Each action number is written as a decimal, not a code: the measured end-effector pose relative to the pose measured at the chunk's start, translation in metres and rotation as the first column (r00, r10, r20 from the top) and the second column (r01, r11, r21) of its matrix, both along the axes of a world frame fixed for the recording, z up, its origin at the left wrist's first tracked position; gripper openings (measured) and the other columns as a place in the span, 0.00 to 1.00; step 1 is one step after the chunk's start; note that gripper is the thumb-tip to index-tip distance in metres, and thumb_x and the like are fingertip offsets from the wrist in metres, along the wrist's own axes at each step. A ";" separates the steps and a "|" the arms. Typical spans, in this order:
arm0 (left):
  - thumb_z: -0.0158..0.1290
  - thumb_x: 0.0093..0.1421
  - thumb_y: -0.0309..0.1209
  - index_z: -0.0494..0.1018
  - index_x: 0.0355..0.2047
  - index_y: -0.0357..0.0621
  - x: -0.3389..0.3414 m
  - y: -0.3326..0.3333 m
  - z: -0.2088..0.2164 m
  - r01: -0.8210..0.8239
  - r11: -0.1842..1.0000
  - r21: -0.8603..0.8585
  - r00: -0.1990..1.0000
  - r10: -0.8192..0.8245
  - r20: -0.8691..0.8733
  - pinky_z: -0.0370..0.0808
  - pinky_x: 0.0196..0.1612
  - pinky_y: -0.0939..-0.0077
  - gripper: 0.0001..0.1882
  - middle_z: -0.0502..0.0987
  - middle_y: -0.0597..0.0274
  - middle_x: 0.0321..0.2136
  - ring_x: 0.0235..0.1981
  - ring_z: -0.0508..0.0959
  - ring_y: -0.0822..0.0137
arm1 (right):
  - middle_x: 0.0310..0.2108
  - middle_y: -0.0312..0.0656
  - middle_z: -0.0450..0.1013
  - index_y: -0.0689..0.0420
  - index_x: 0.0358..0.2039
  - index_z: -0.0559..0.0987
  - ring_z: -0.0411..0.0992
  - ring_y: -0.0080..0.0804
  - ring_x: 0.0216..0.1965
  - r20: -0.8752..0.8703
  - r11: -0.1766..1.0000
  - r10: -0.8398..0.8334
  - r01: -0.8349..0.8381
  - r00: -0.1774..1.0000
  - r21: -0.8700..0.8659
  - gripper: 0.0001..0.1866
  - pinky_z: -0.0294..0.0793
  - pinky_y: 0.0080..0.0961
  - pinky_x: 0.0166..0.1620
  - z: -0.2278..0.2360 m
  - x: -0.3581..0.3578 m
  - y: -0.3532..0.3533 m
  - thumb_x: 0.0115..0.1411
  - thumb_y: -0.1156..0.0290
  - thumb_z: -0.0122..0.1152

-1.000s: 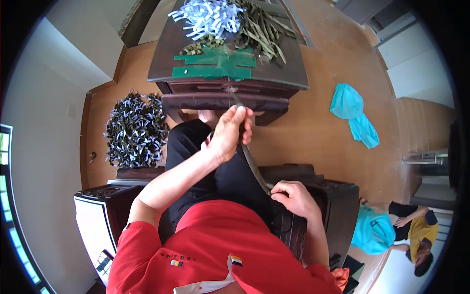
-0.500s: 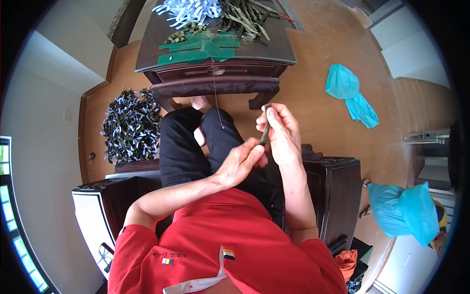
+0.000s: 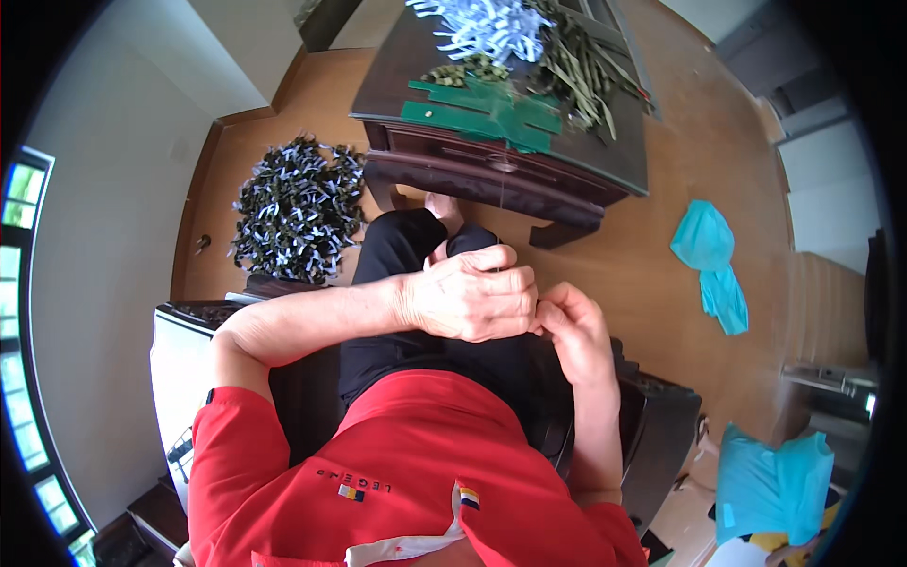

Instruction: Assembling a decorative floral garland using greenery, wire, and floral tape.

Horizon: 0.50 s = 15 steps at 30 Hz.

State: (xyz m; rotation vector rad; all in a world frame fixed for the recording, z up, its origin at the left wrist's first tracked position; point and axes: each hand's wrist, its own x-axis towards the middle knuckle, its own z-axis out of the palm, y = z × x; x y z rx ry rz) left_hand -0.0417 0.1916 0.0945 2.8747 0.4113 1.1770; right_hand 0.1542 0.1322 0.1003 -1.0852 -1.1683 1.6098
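Observation:
In front of my lap both hands meet, fingertips close together. My left hand (image 3: 475, 298) is closed, its back toward me, and hides most of what lies between the hands. With thumb and index finger pinched, my right hand (image 3: 573, 329) sits just right of it. The narrow olive-green strip seen in both hands a moment ago is almost wholly covered by the fingers; only a small dark bit shows between them. Beyond my knees, a pile of loose olive-green strips (image 3: 581, 76) lies on the dark wooden table (image 3: 392, 80), beside a heap of pale blue-white strips (image 3: 487, 33).
Green tape (image 3: 472, 115) covers the table's near edge, with small folded olive pieces (image 3: 463, 72) behind it. A shaggy dark-and-white bundle (image 3: 298, 210) lies on the floor at left. A turquoise bag (image 3: 704, 248) lies at right; another turquoise bag (image 3: 775, 482) is near a person, lower right.
My left hand has turned over and moved right, covering the strip; my right hand has come lower and nearer. The view has swung, so the table appears farther right.

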 end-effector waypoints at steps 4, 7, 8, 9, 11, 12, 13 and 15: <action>0.54 0.48 0.22 0.72 0.32 0.39 0.001 0.010 0.004 -0.004 0.942 -0.335 0.999 0.021 0.047 0.69 0.37 0.71 0.09 0.73 0.58 0.34 0.33 0.73 0.61 | 0.22 0.35 0.69 0.60 0.28 0.74 0.63 0.23 0.21 0.276 0.961 -0.122 0.044 0.953 0.274 0.01 0.61 0.17 0.25 0.006 -0.008 0.013 0.56 0.80 0.57; 0.55 0.46 0.23 0.71 0.32 0.39 0.019 0.028 0.007 0.063 0.729 -0.682 0.994 0.011 0.104 0.68 0.35 0.70 0.11 0.73 0.57 0.34 0.31 0.71 0.59 | 0.22 0.35 0.69 0.60 0.27 0.75 0.61 0.24 0.19 0.443 0.887 -0.244 0.014 0.863 0.461 0.05 0.60 0.19 0.24 0.005 0.005 0.022 0.51 0.84 0.59; 0.54 0.45 0.21 0.71 0.31 0.39 0.025 0.034 0.002 0.062 0.680 -0.730 0.998 -0.035 0.051 0.68 0.32 0.70 0.10 0.72 0.58 0.31 0.28 0.71 0.59 | 0.22 0.36 0.69 0.60 0.27 0.74 0.60 0.25 0.18 0.422 0.891 -0.260 0.047 0.868 0.452 0.05 0.60 0.20 0.23 0.003 0.007 0.025 0.51 0.83 0.59; 0.54 0.44 0.21 0.71 0.29 0.39 0.033 0.041 -0.004 0.082 0.673 -0.735 0.997 -0.052 0.063 0.68 0.32 0.70 0.09 0.72 0.58 0.28 0.28 0.71 0.59 | 0.21 0.36 0.69 0.59 0.27 0.74 0.61 0.25 0.18 0.423 0.888 -0.275 0.059 0.863 0.456 0.05 0.60 0.21 0.23 -0.004 0.013 0.030 0.50 0.83 0.59; 0.53 0.42 0.19 0.71 0.25 0.39 0.045 0.053 0.001 0.024 0.612 -0.791 1.000 -0.013 0.020 0.68 0.30 0.71 0.07 0.71 0.59 0.24 0.24 0.71 0.59 | 0.25 0.36 0.72 0.58 0.29 0.75 0.64 0.27 0.20 0.493 0.918 -0.273 0.071 0.826 0.390 0.07 0.64 0.23 0.24 -0.016 0.024 0.042 0.50 0.81 0.62; 0.51 0.43 0.17 0.71 0.25 0.38 0.047 0.056 -0.005 0.024 0.557 -0.830 0.997 0.048 0.061 0.68 0.28 0.73 0.07 0.72 0.59 0.24 0.23 0.70 0.60 | 0.25 0.37 0.72 0.58 0.30 0.75 0.65 0.28 0.20 0.457 0.883 -0.324 0.091 0.828 0.461 0.08 0.64 0.24 0.24 -0.015 0.024 0.047 0.49 0.81 0.62; 0.51 0.45 0.17 0.70 0.24 0.38 0.050 0.063 -0.004 -0.049 0.518 -0.854 0.996 0.094 0.000 0.67 0.26 0.77 0.05 0.71 0.60 0.23 0.21 0.69 0.65 | 0.25 0.37 0.72 0.57 0.30 0.75 0.66 0.29 0.19 0.424 0.838 -0.381 0.114 0.821 0.534 0.09 0.64 0.25 0.23 -0.012 0.024 0.054 0.49 0.81 0.62; 0.51 0.45 0.17 0.70 0.23 0.38 0.054 0.068 -0.004 -0.072 0.367 -0.927 0.991 0.133 -0.024 0.66 0.26 0.79 0.04 0.71 0.61 0.21 0.20 0.67 0.69 | 0.25 0.36 0.71 0.57 0.30 0.74 0.66 0.32 0.19 0.501 0.789 -0.472 0.094 0.726 0.607 0.08 0.65 0.26 0.24 -0.023 0.024 0.063 0.49 0.80 0.61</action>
